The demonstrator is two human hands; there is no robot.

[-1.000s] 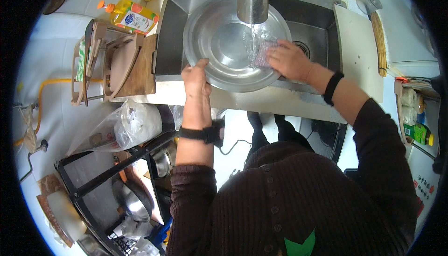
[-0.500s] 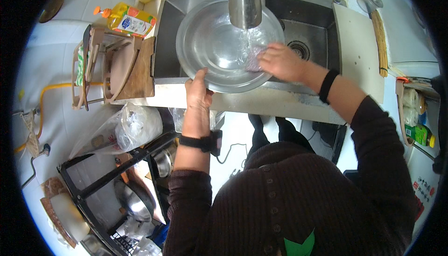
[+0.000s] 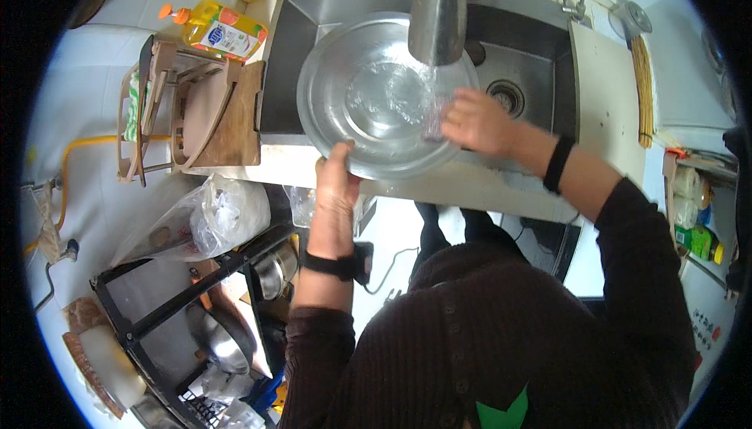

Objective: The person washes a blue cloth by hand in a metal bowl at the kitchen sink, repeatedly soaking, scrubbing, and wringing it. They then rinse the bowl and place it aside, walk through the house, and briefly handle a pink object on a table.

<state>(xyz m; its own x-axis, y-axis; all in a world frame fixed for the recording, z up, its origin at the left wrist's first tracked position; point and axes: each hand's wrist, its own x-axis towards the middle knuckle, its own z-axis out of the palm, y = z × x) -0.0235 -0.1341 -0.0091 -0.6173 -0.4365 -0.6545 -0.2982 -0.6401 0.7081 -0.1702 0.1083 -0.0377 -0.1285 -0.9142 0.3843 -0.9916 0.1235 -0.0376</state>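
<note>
A wide metal basin (image 3: pixel 327 104) rests over the left bowl of the steel sink (image 3: pixel 280 88), its near rim reaching past the counter edge. My left hand (image 3: pixel 338 178) grips that rim at the near left, thumb on top and fingers underneath. Pressed to the basin's inner right wall is a pinkish-grey scrubbing cloth (image 3: pixel 434 118), closed in my right hand (image 3: pixel 476 122), which is slightly blurred. Above them hangs a thick metal faucet (image 3: pixel 439 26), with water falling into the basin. Rippling water covers part of the basin's bottom.
The right sink bowl (image 3: pixel 517 61) has a round drain. Left of the sink stand a yellow pump bottle (image 3: pixel 223 34) and a beige rack holding a wooden board (image 3: pixel 243 112). A plastic bag (image 3: pixel 231 214) and a black shelf (image 3: pixel 188 292) with pans are at lower left.
The basin has come nearer to me, its near rim now further over the counter edge. My right hand has moved slightly nearer with the cloth. The whole view has shifted a little.
</note>
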